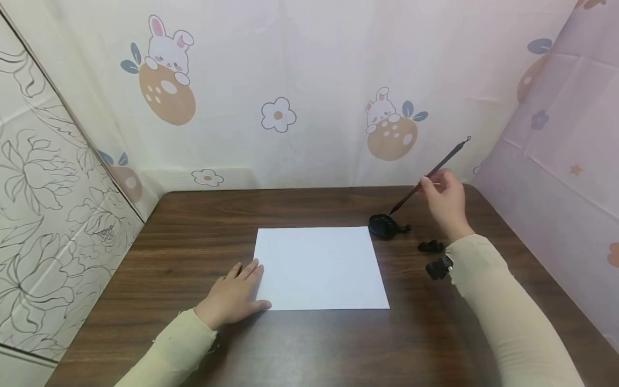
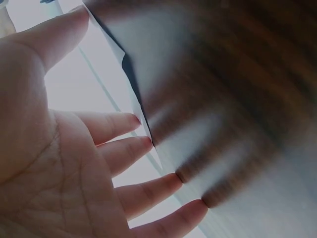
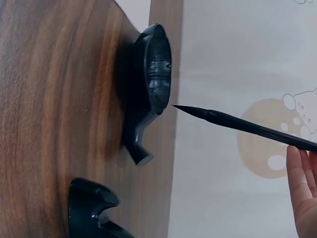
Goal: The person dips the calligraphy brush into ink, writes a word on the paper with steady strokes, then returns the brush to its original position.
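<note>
A sheet of white paper (image 1: pixel 321 269) lies flat on the dark wooden table. My left hand (image 1: pixel 234 294) rests on its left edge with fingers spread; in the left wrist view the fingertips (image 2: pixel 190 213) touch the table and the paper's edge. At the back right, my right hand (image 1: pixel 446 199) pinches a black writing brush (image 1: pixel 430 174) by its handle, tilted with the tip down. The pointed bristle tip is close over the rim of a black ink dish (image 3: pixel 157 69), apart from it in the right wrist view. The dish has a short handle and touches the paper's top right corner in the head view.
A black brush rest (image 1: pixel 431 246) stands right of the dish, near the right sleeve. The wooden table (image 1: pixel 203 215) ends at a patterned curtain (image 1: pixel 319 107) behind and on the right. A floral panel (image 1: pixel 53 204) borders the left side.
</note>
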Demonstrator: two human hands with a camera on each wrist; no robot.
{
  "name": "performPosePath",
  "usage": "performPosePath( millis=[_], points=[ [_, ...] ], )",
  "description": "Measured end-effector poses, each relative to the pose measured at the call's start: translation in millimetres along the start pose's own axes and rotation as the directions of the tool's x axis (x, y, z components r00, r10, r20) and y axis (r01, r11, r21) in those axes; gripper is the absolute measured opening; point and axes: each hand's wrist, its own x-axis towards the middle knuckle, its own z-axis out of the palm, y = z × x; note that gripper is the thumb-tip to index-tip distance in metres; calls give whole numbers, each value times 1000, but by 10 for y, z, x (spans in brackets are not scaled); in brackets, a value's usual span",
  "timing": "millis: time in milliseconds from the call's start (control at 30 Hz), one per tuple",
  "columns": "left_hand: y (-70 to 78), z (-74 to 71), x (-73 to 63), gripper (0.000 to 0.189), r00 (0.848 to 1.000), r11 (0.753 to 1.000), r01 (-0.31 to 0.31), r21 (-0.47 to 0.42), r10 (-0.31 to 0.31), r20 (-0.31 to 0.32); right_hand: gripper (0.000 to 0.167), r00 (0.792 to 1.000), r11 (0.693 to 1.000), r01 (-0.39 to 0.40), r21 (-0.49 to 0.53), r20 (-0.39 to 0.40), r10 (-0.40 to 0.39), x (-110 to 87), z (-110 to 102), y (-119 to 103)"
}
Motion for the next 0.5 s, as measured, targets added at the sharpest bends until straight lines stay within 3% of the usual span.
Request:
performPosePath(
  millis=[333, 500],
  points=[
    [-3, 7, -8, 88, 1000, 1000, -9, -1, 9, -9, 10, 999, 977, 44, 210, -30, -39, -33, 36, -222],
    [-13, -8, -14, 89, 1000, 1000, -5, -7, 5, -10, 11, 997, 965, 78, 251, -5, -80, -24, 84, -379]
  ],
)
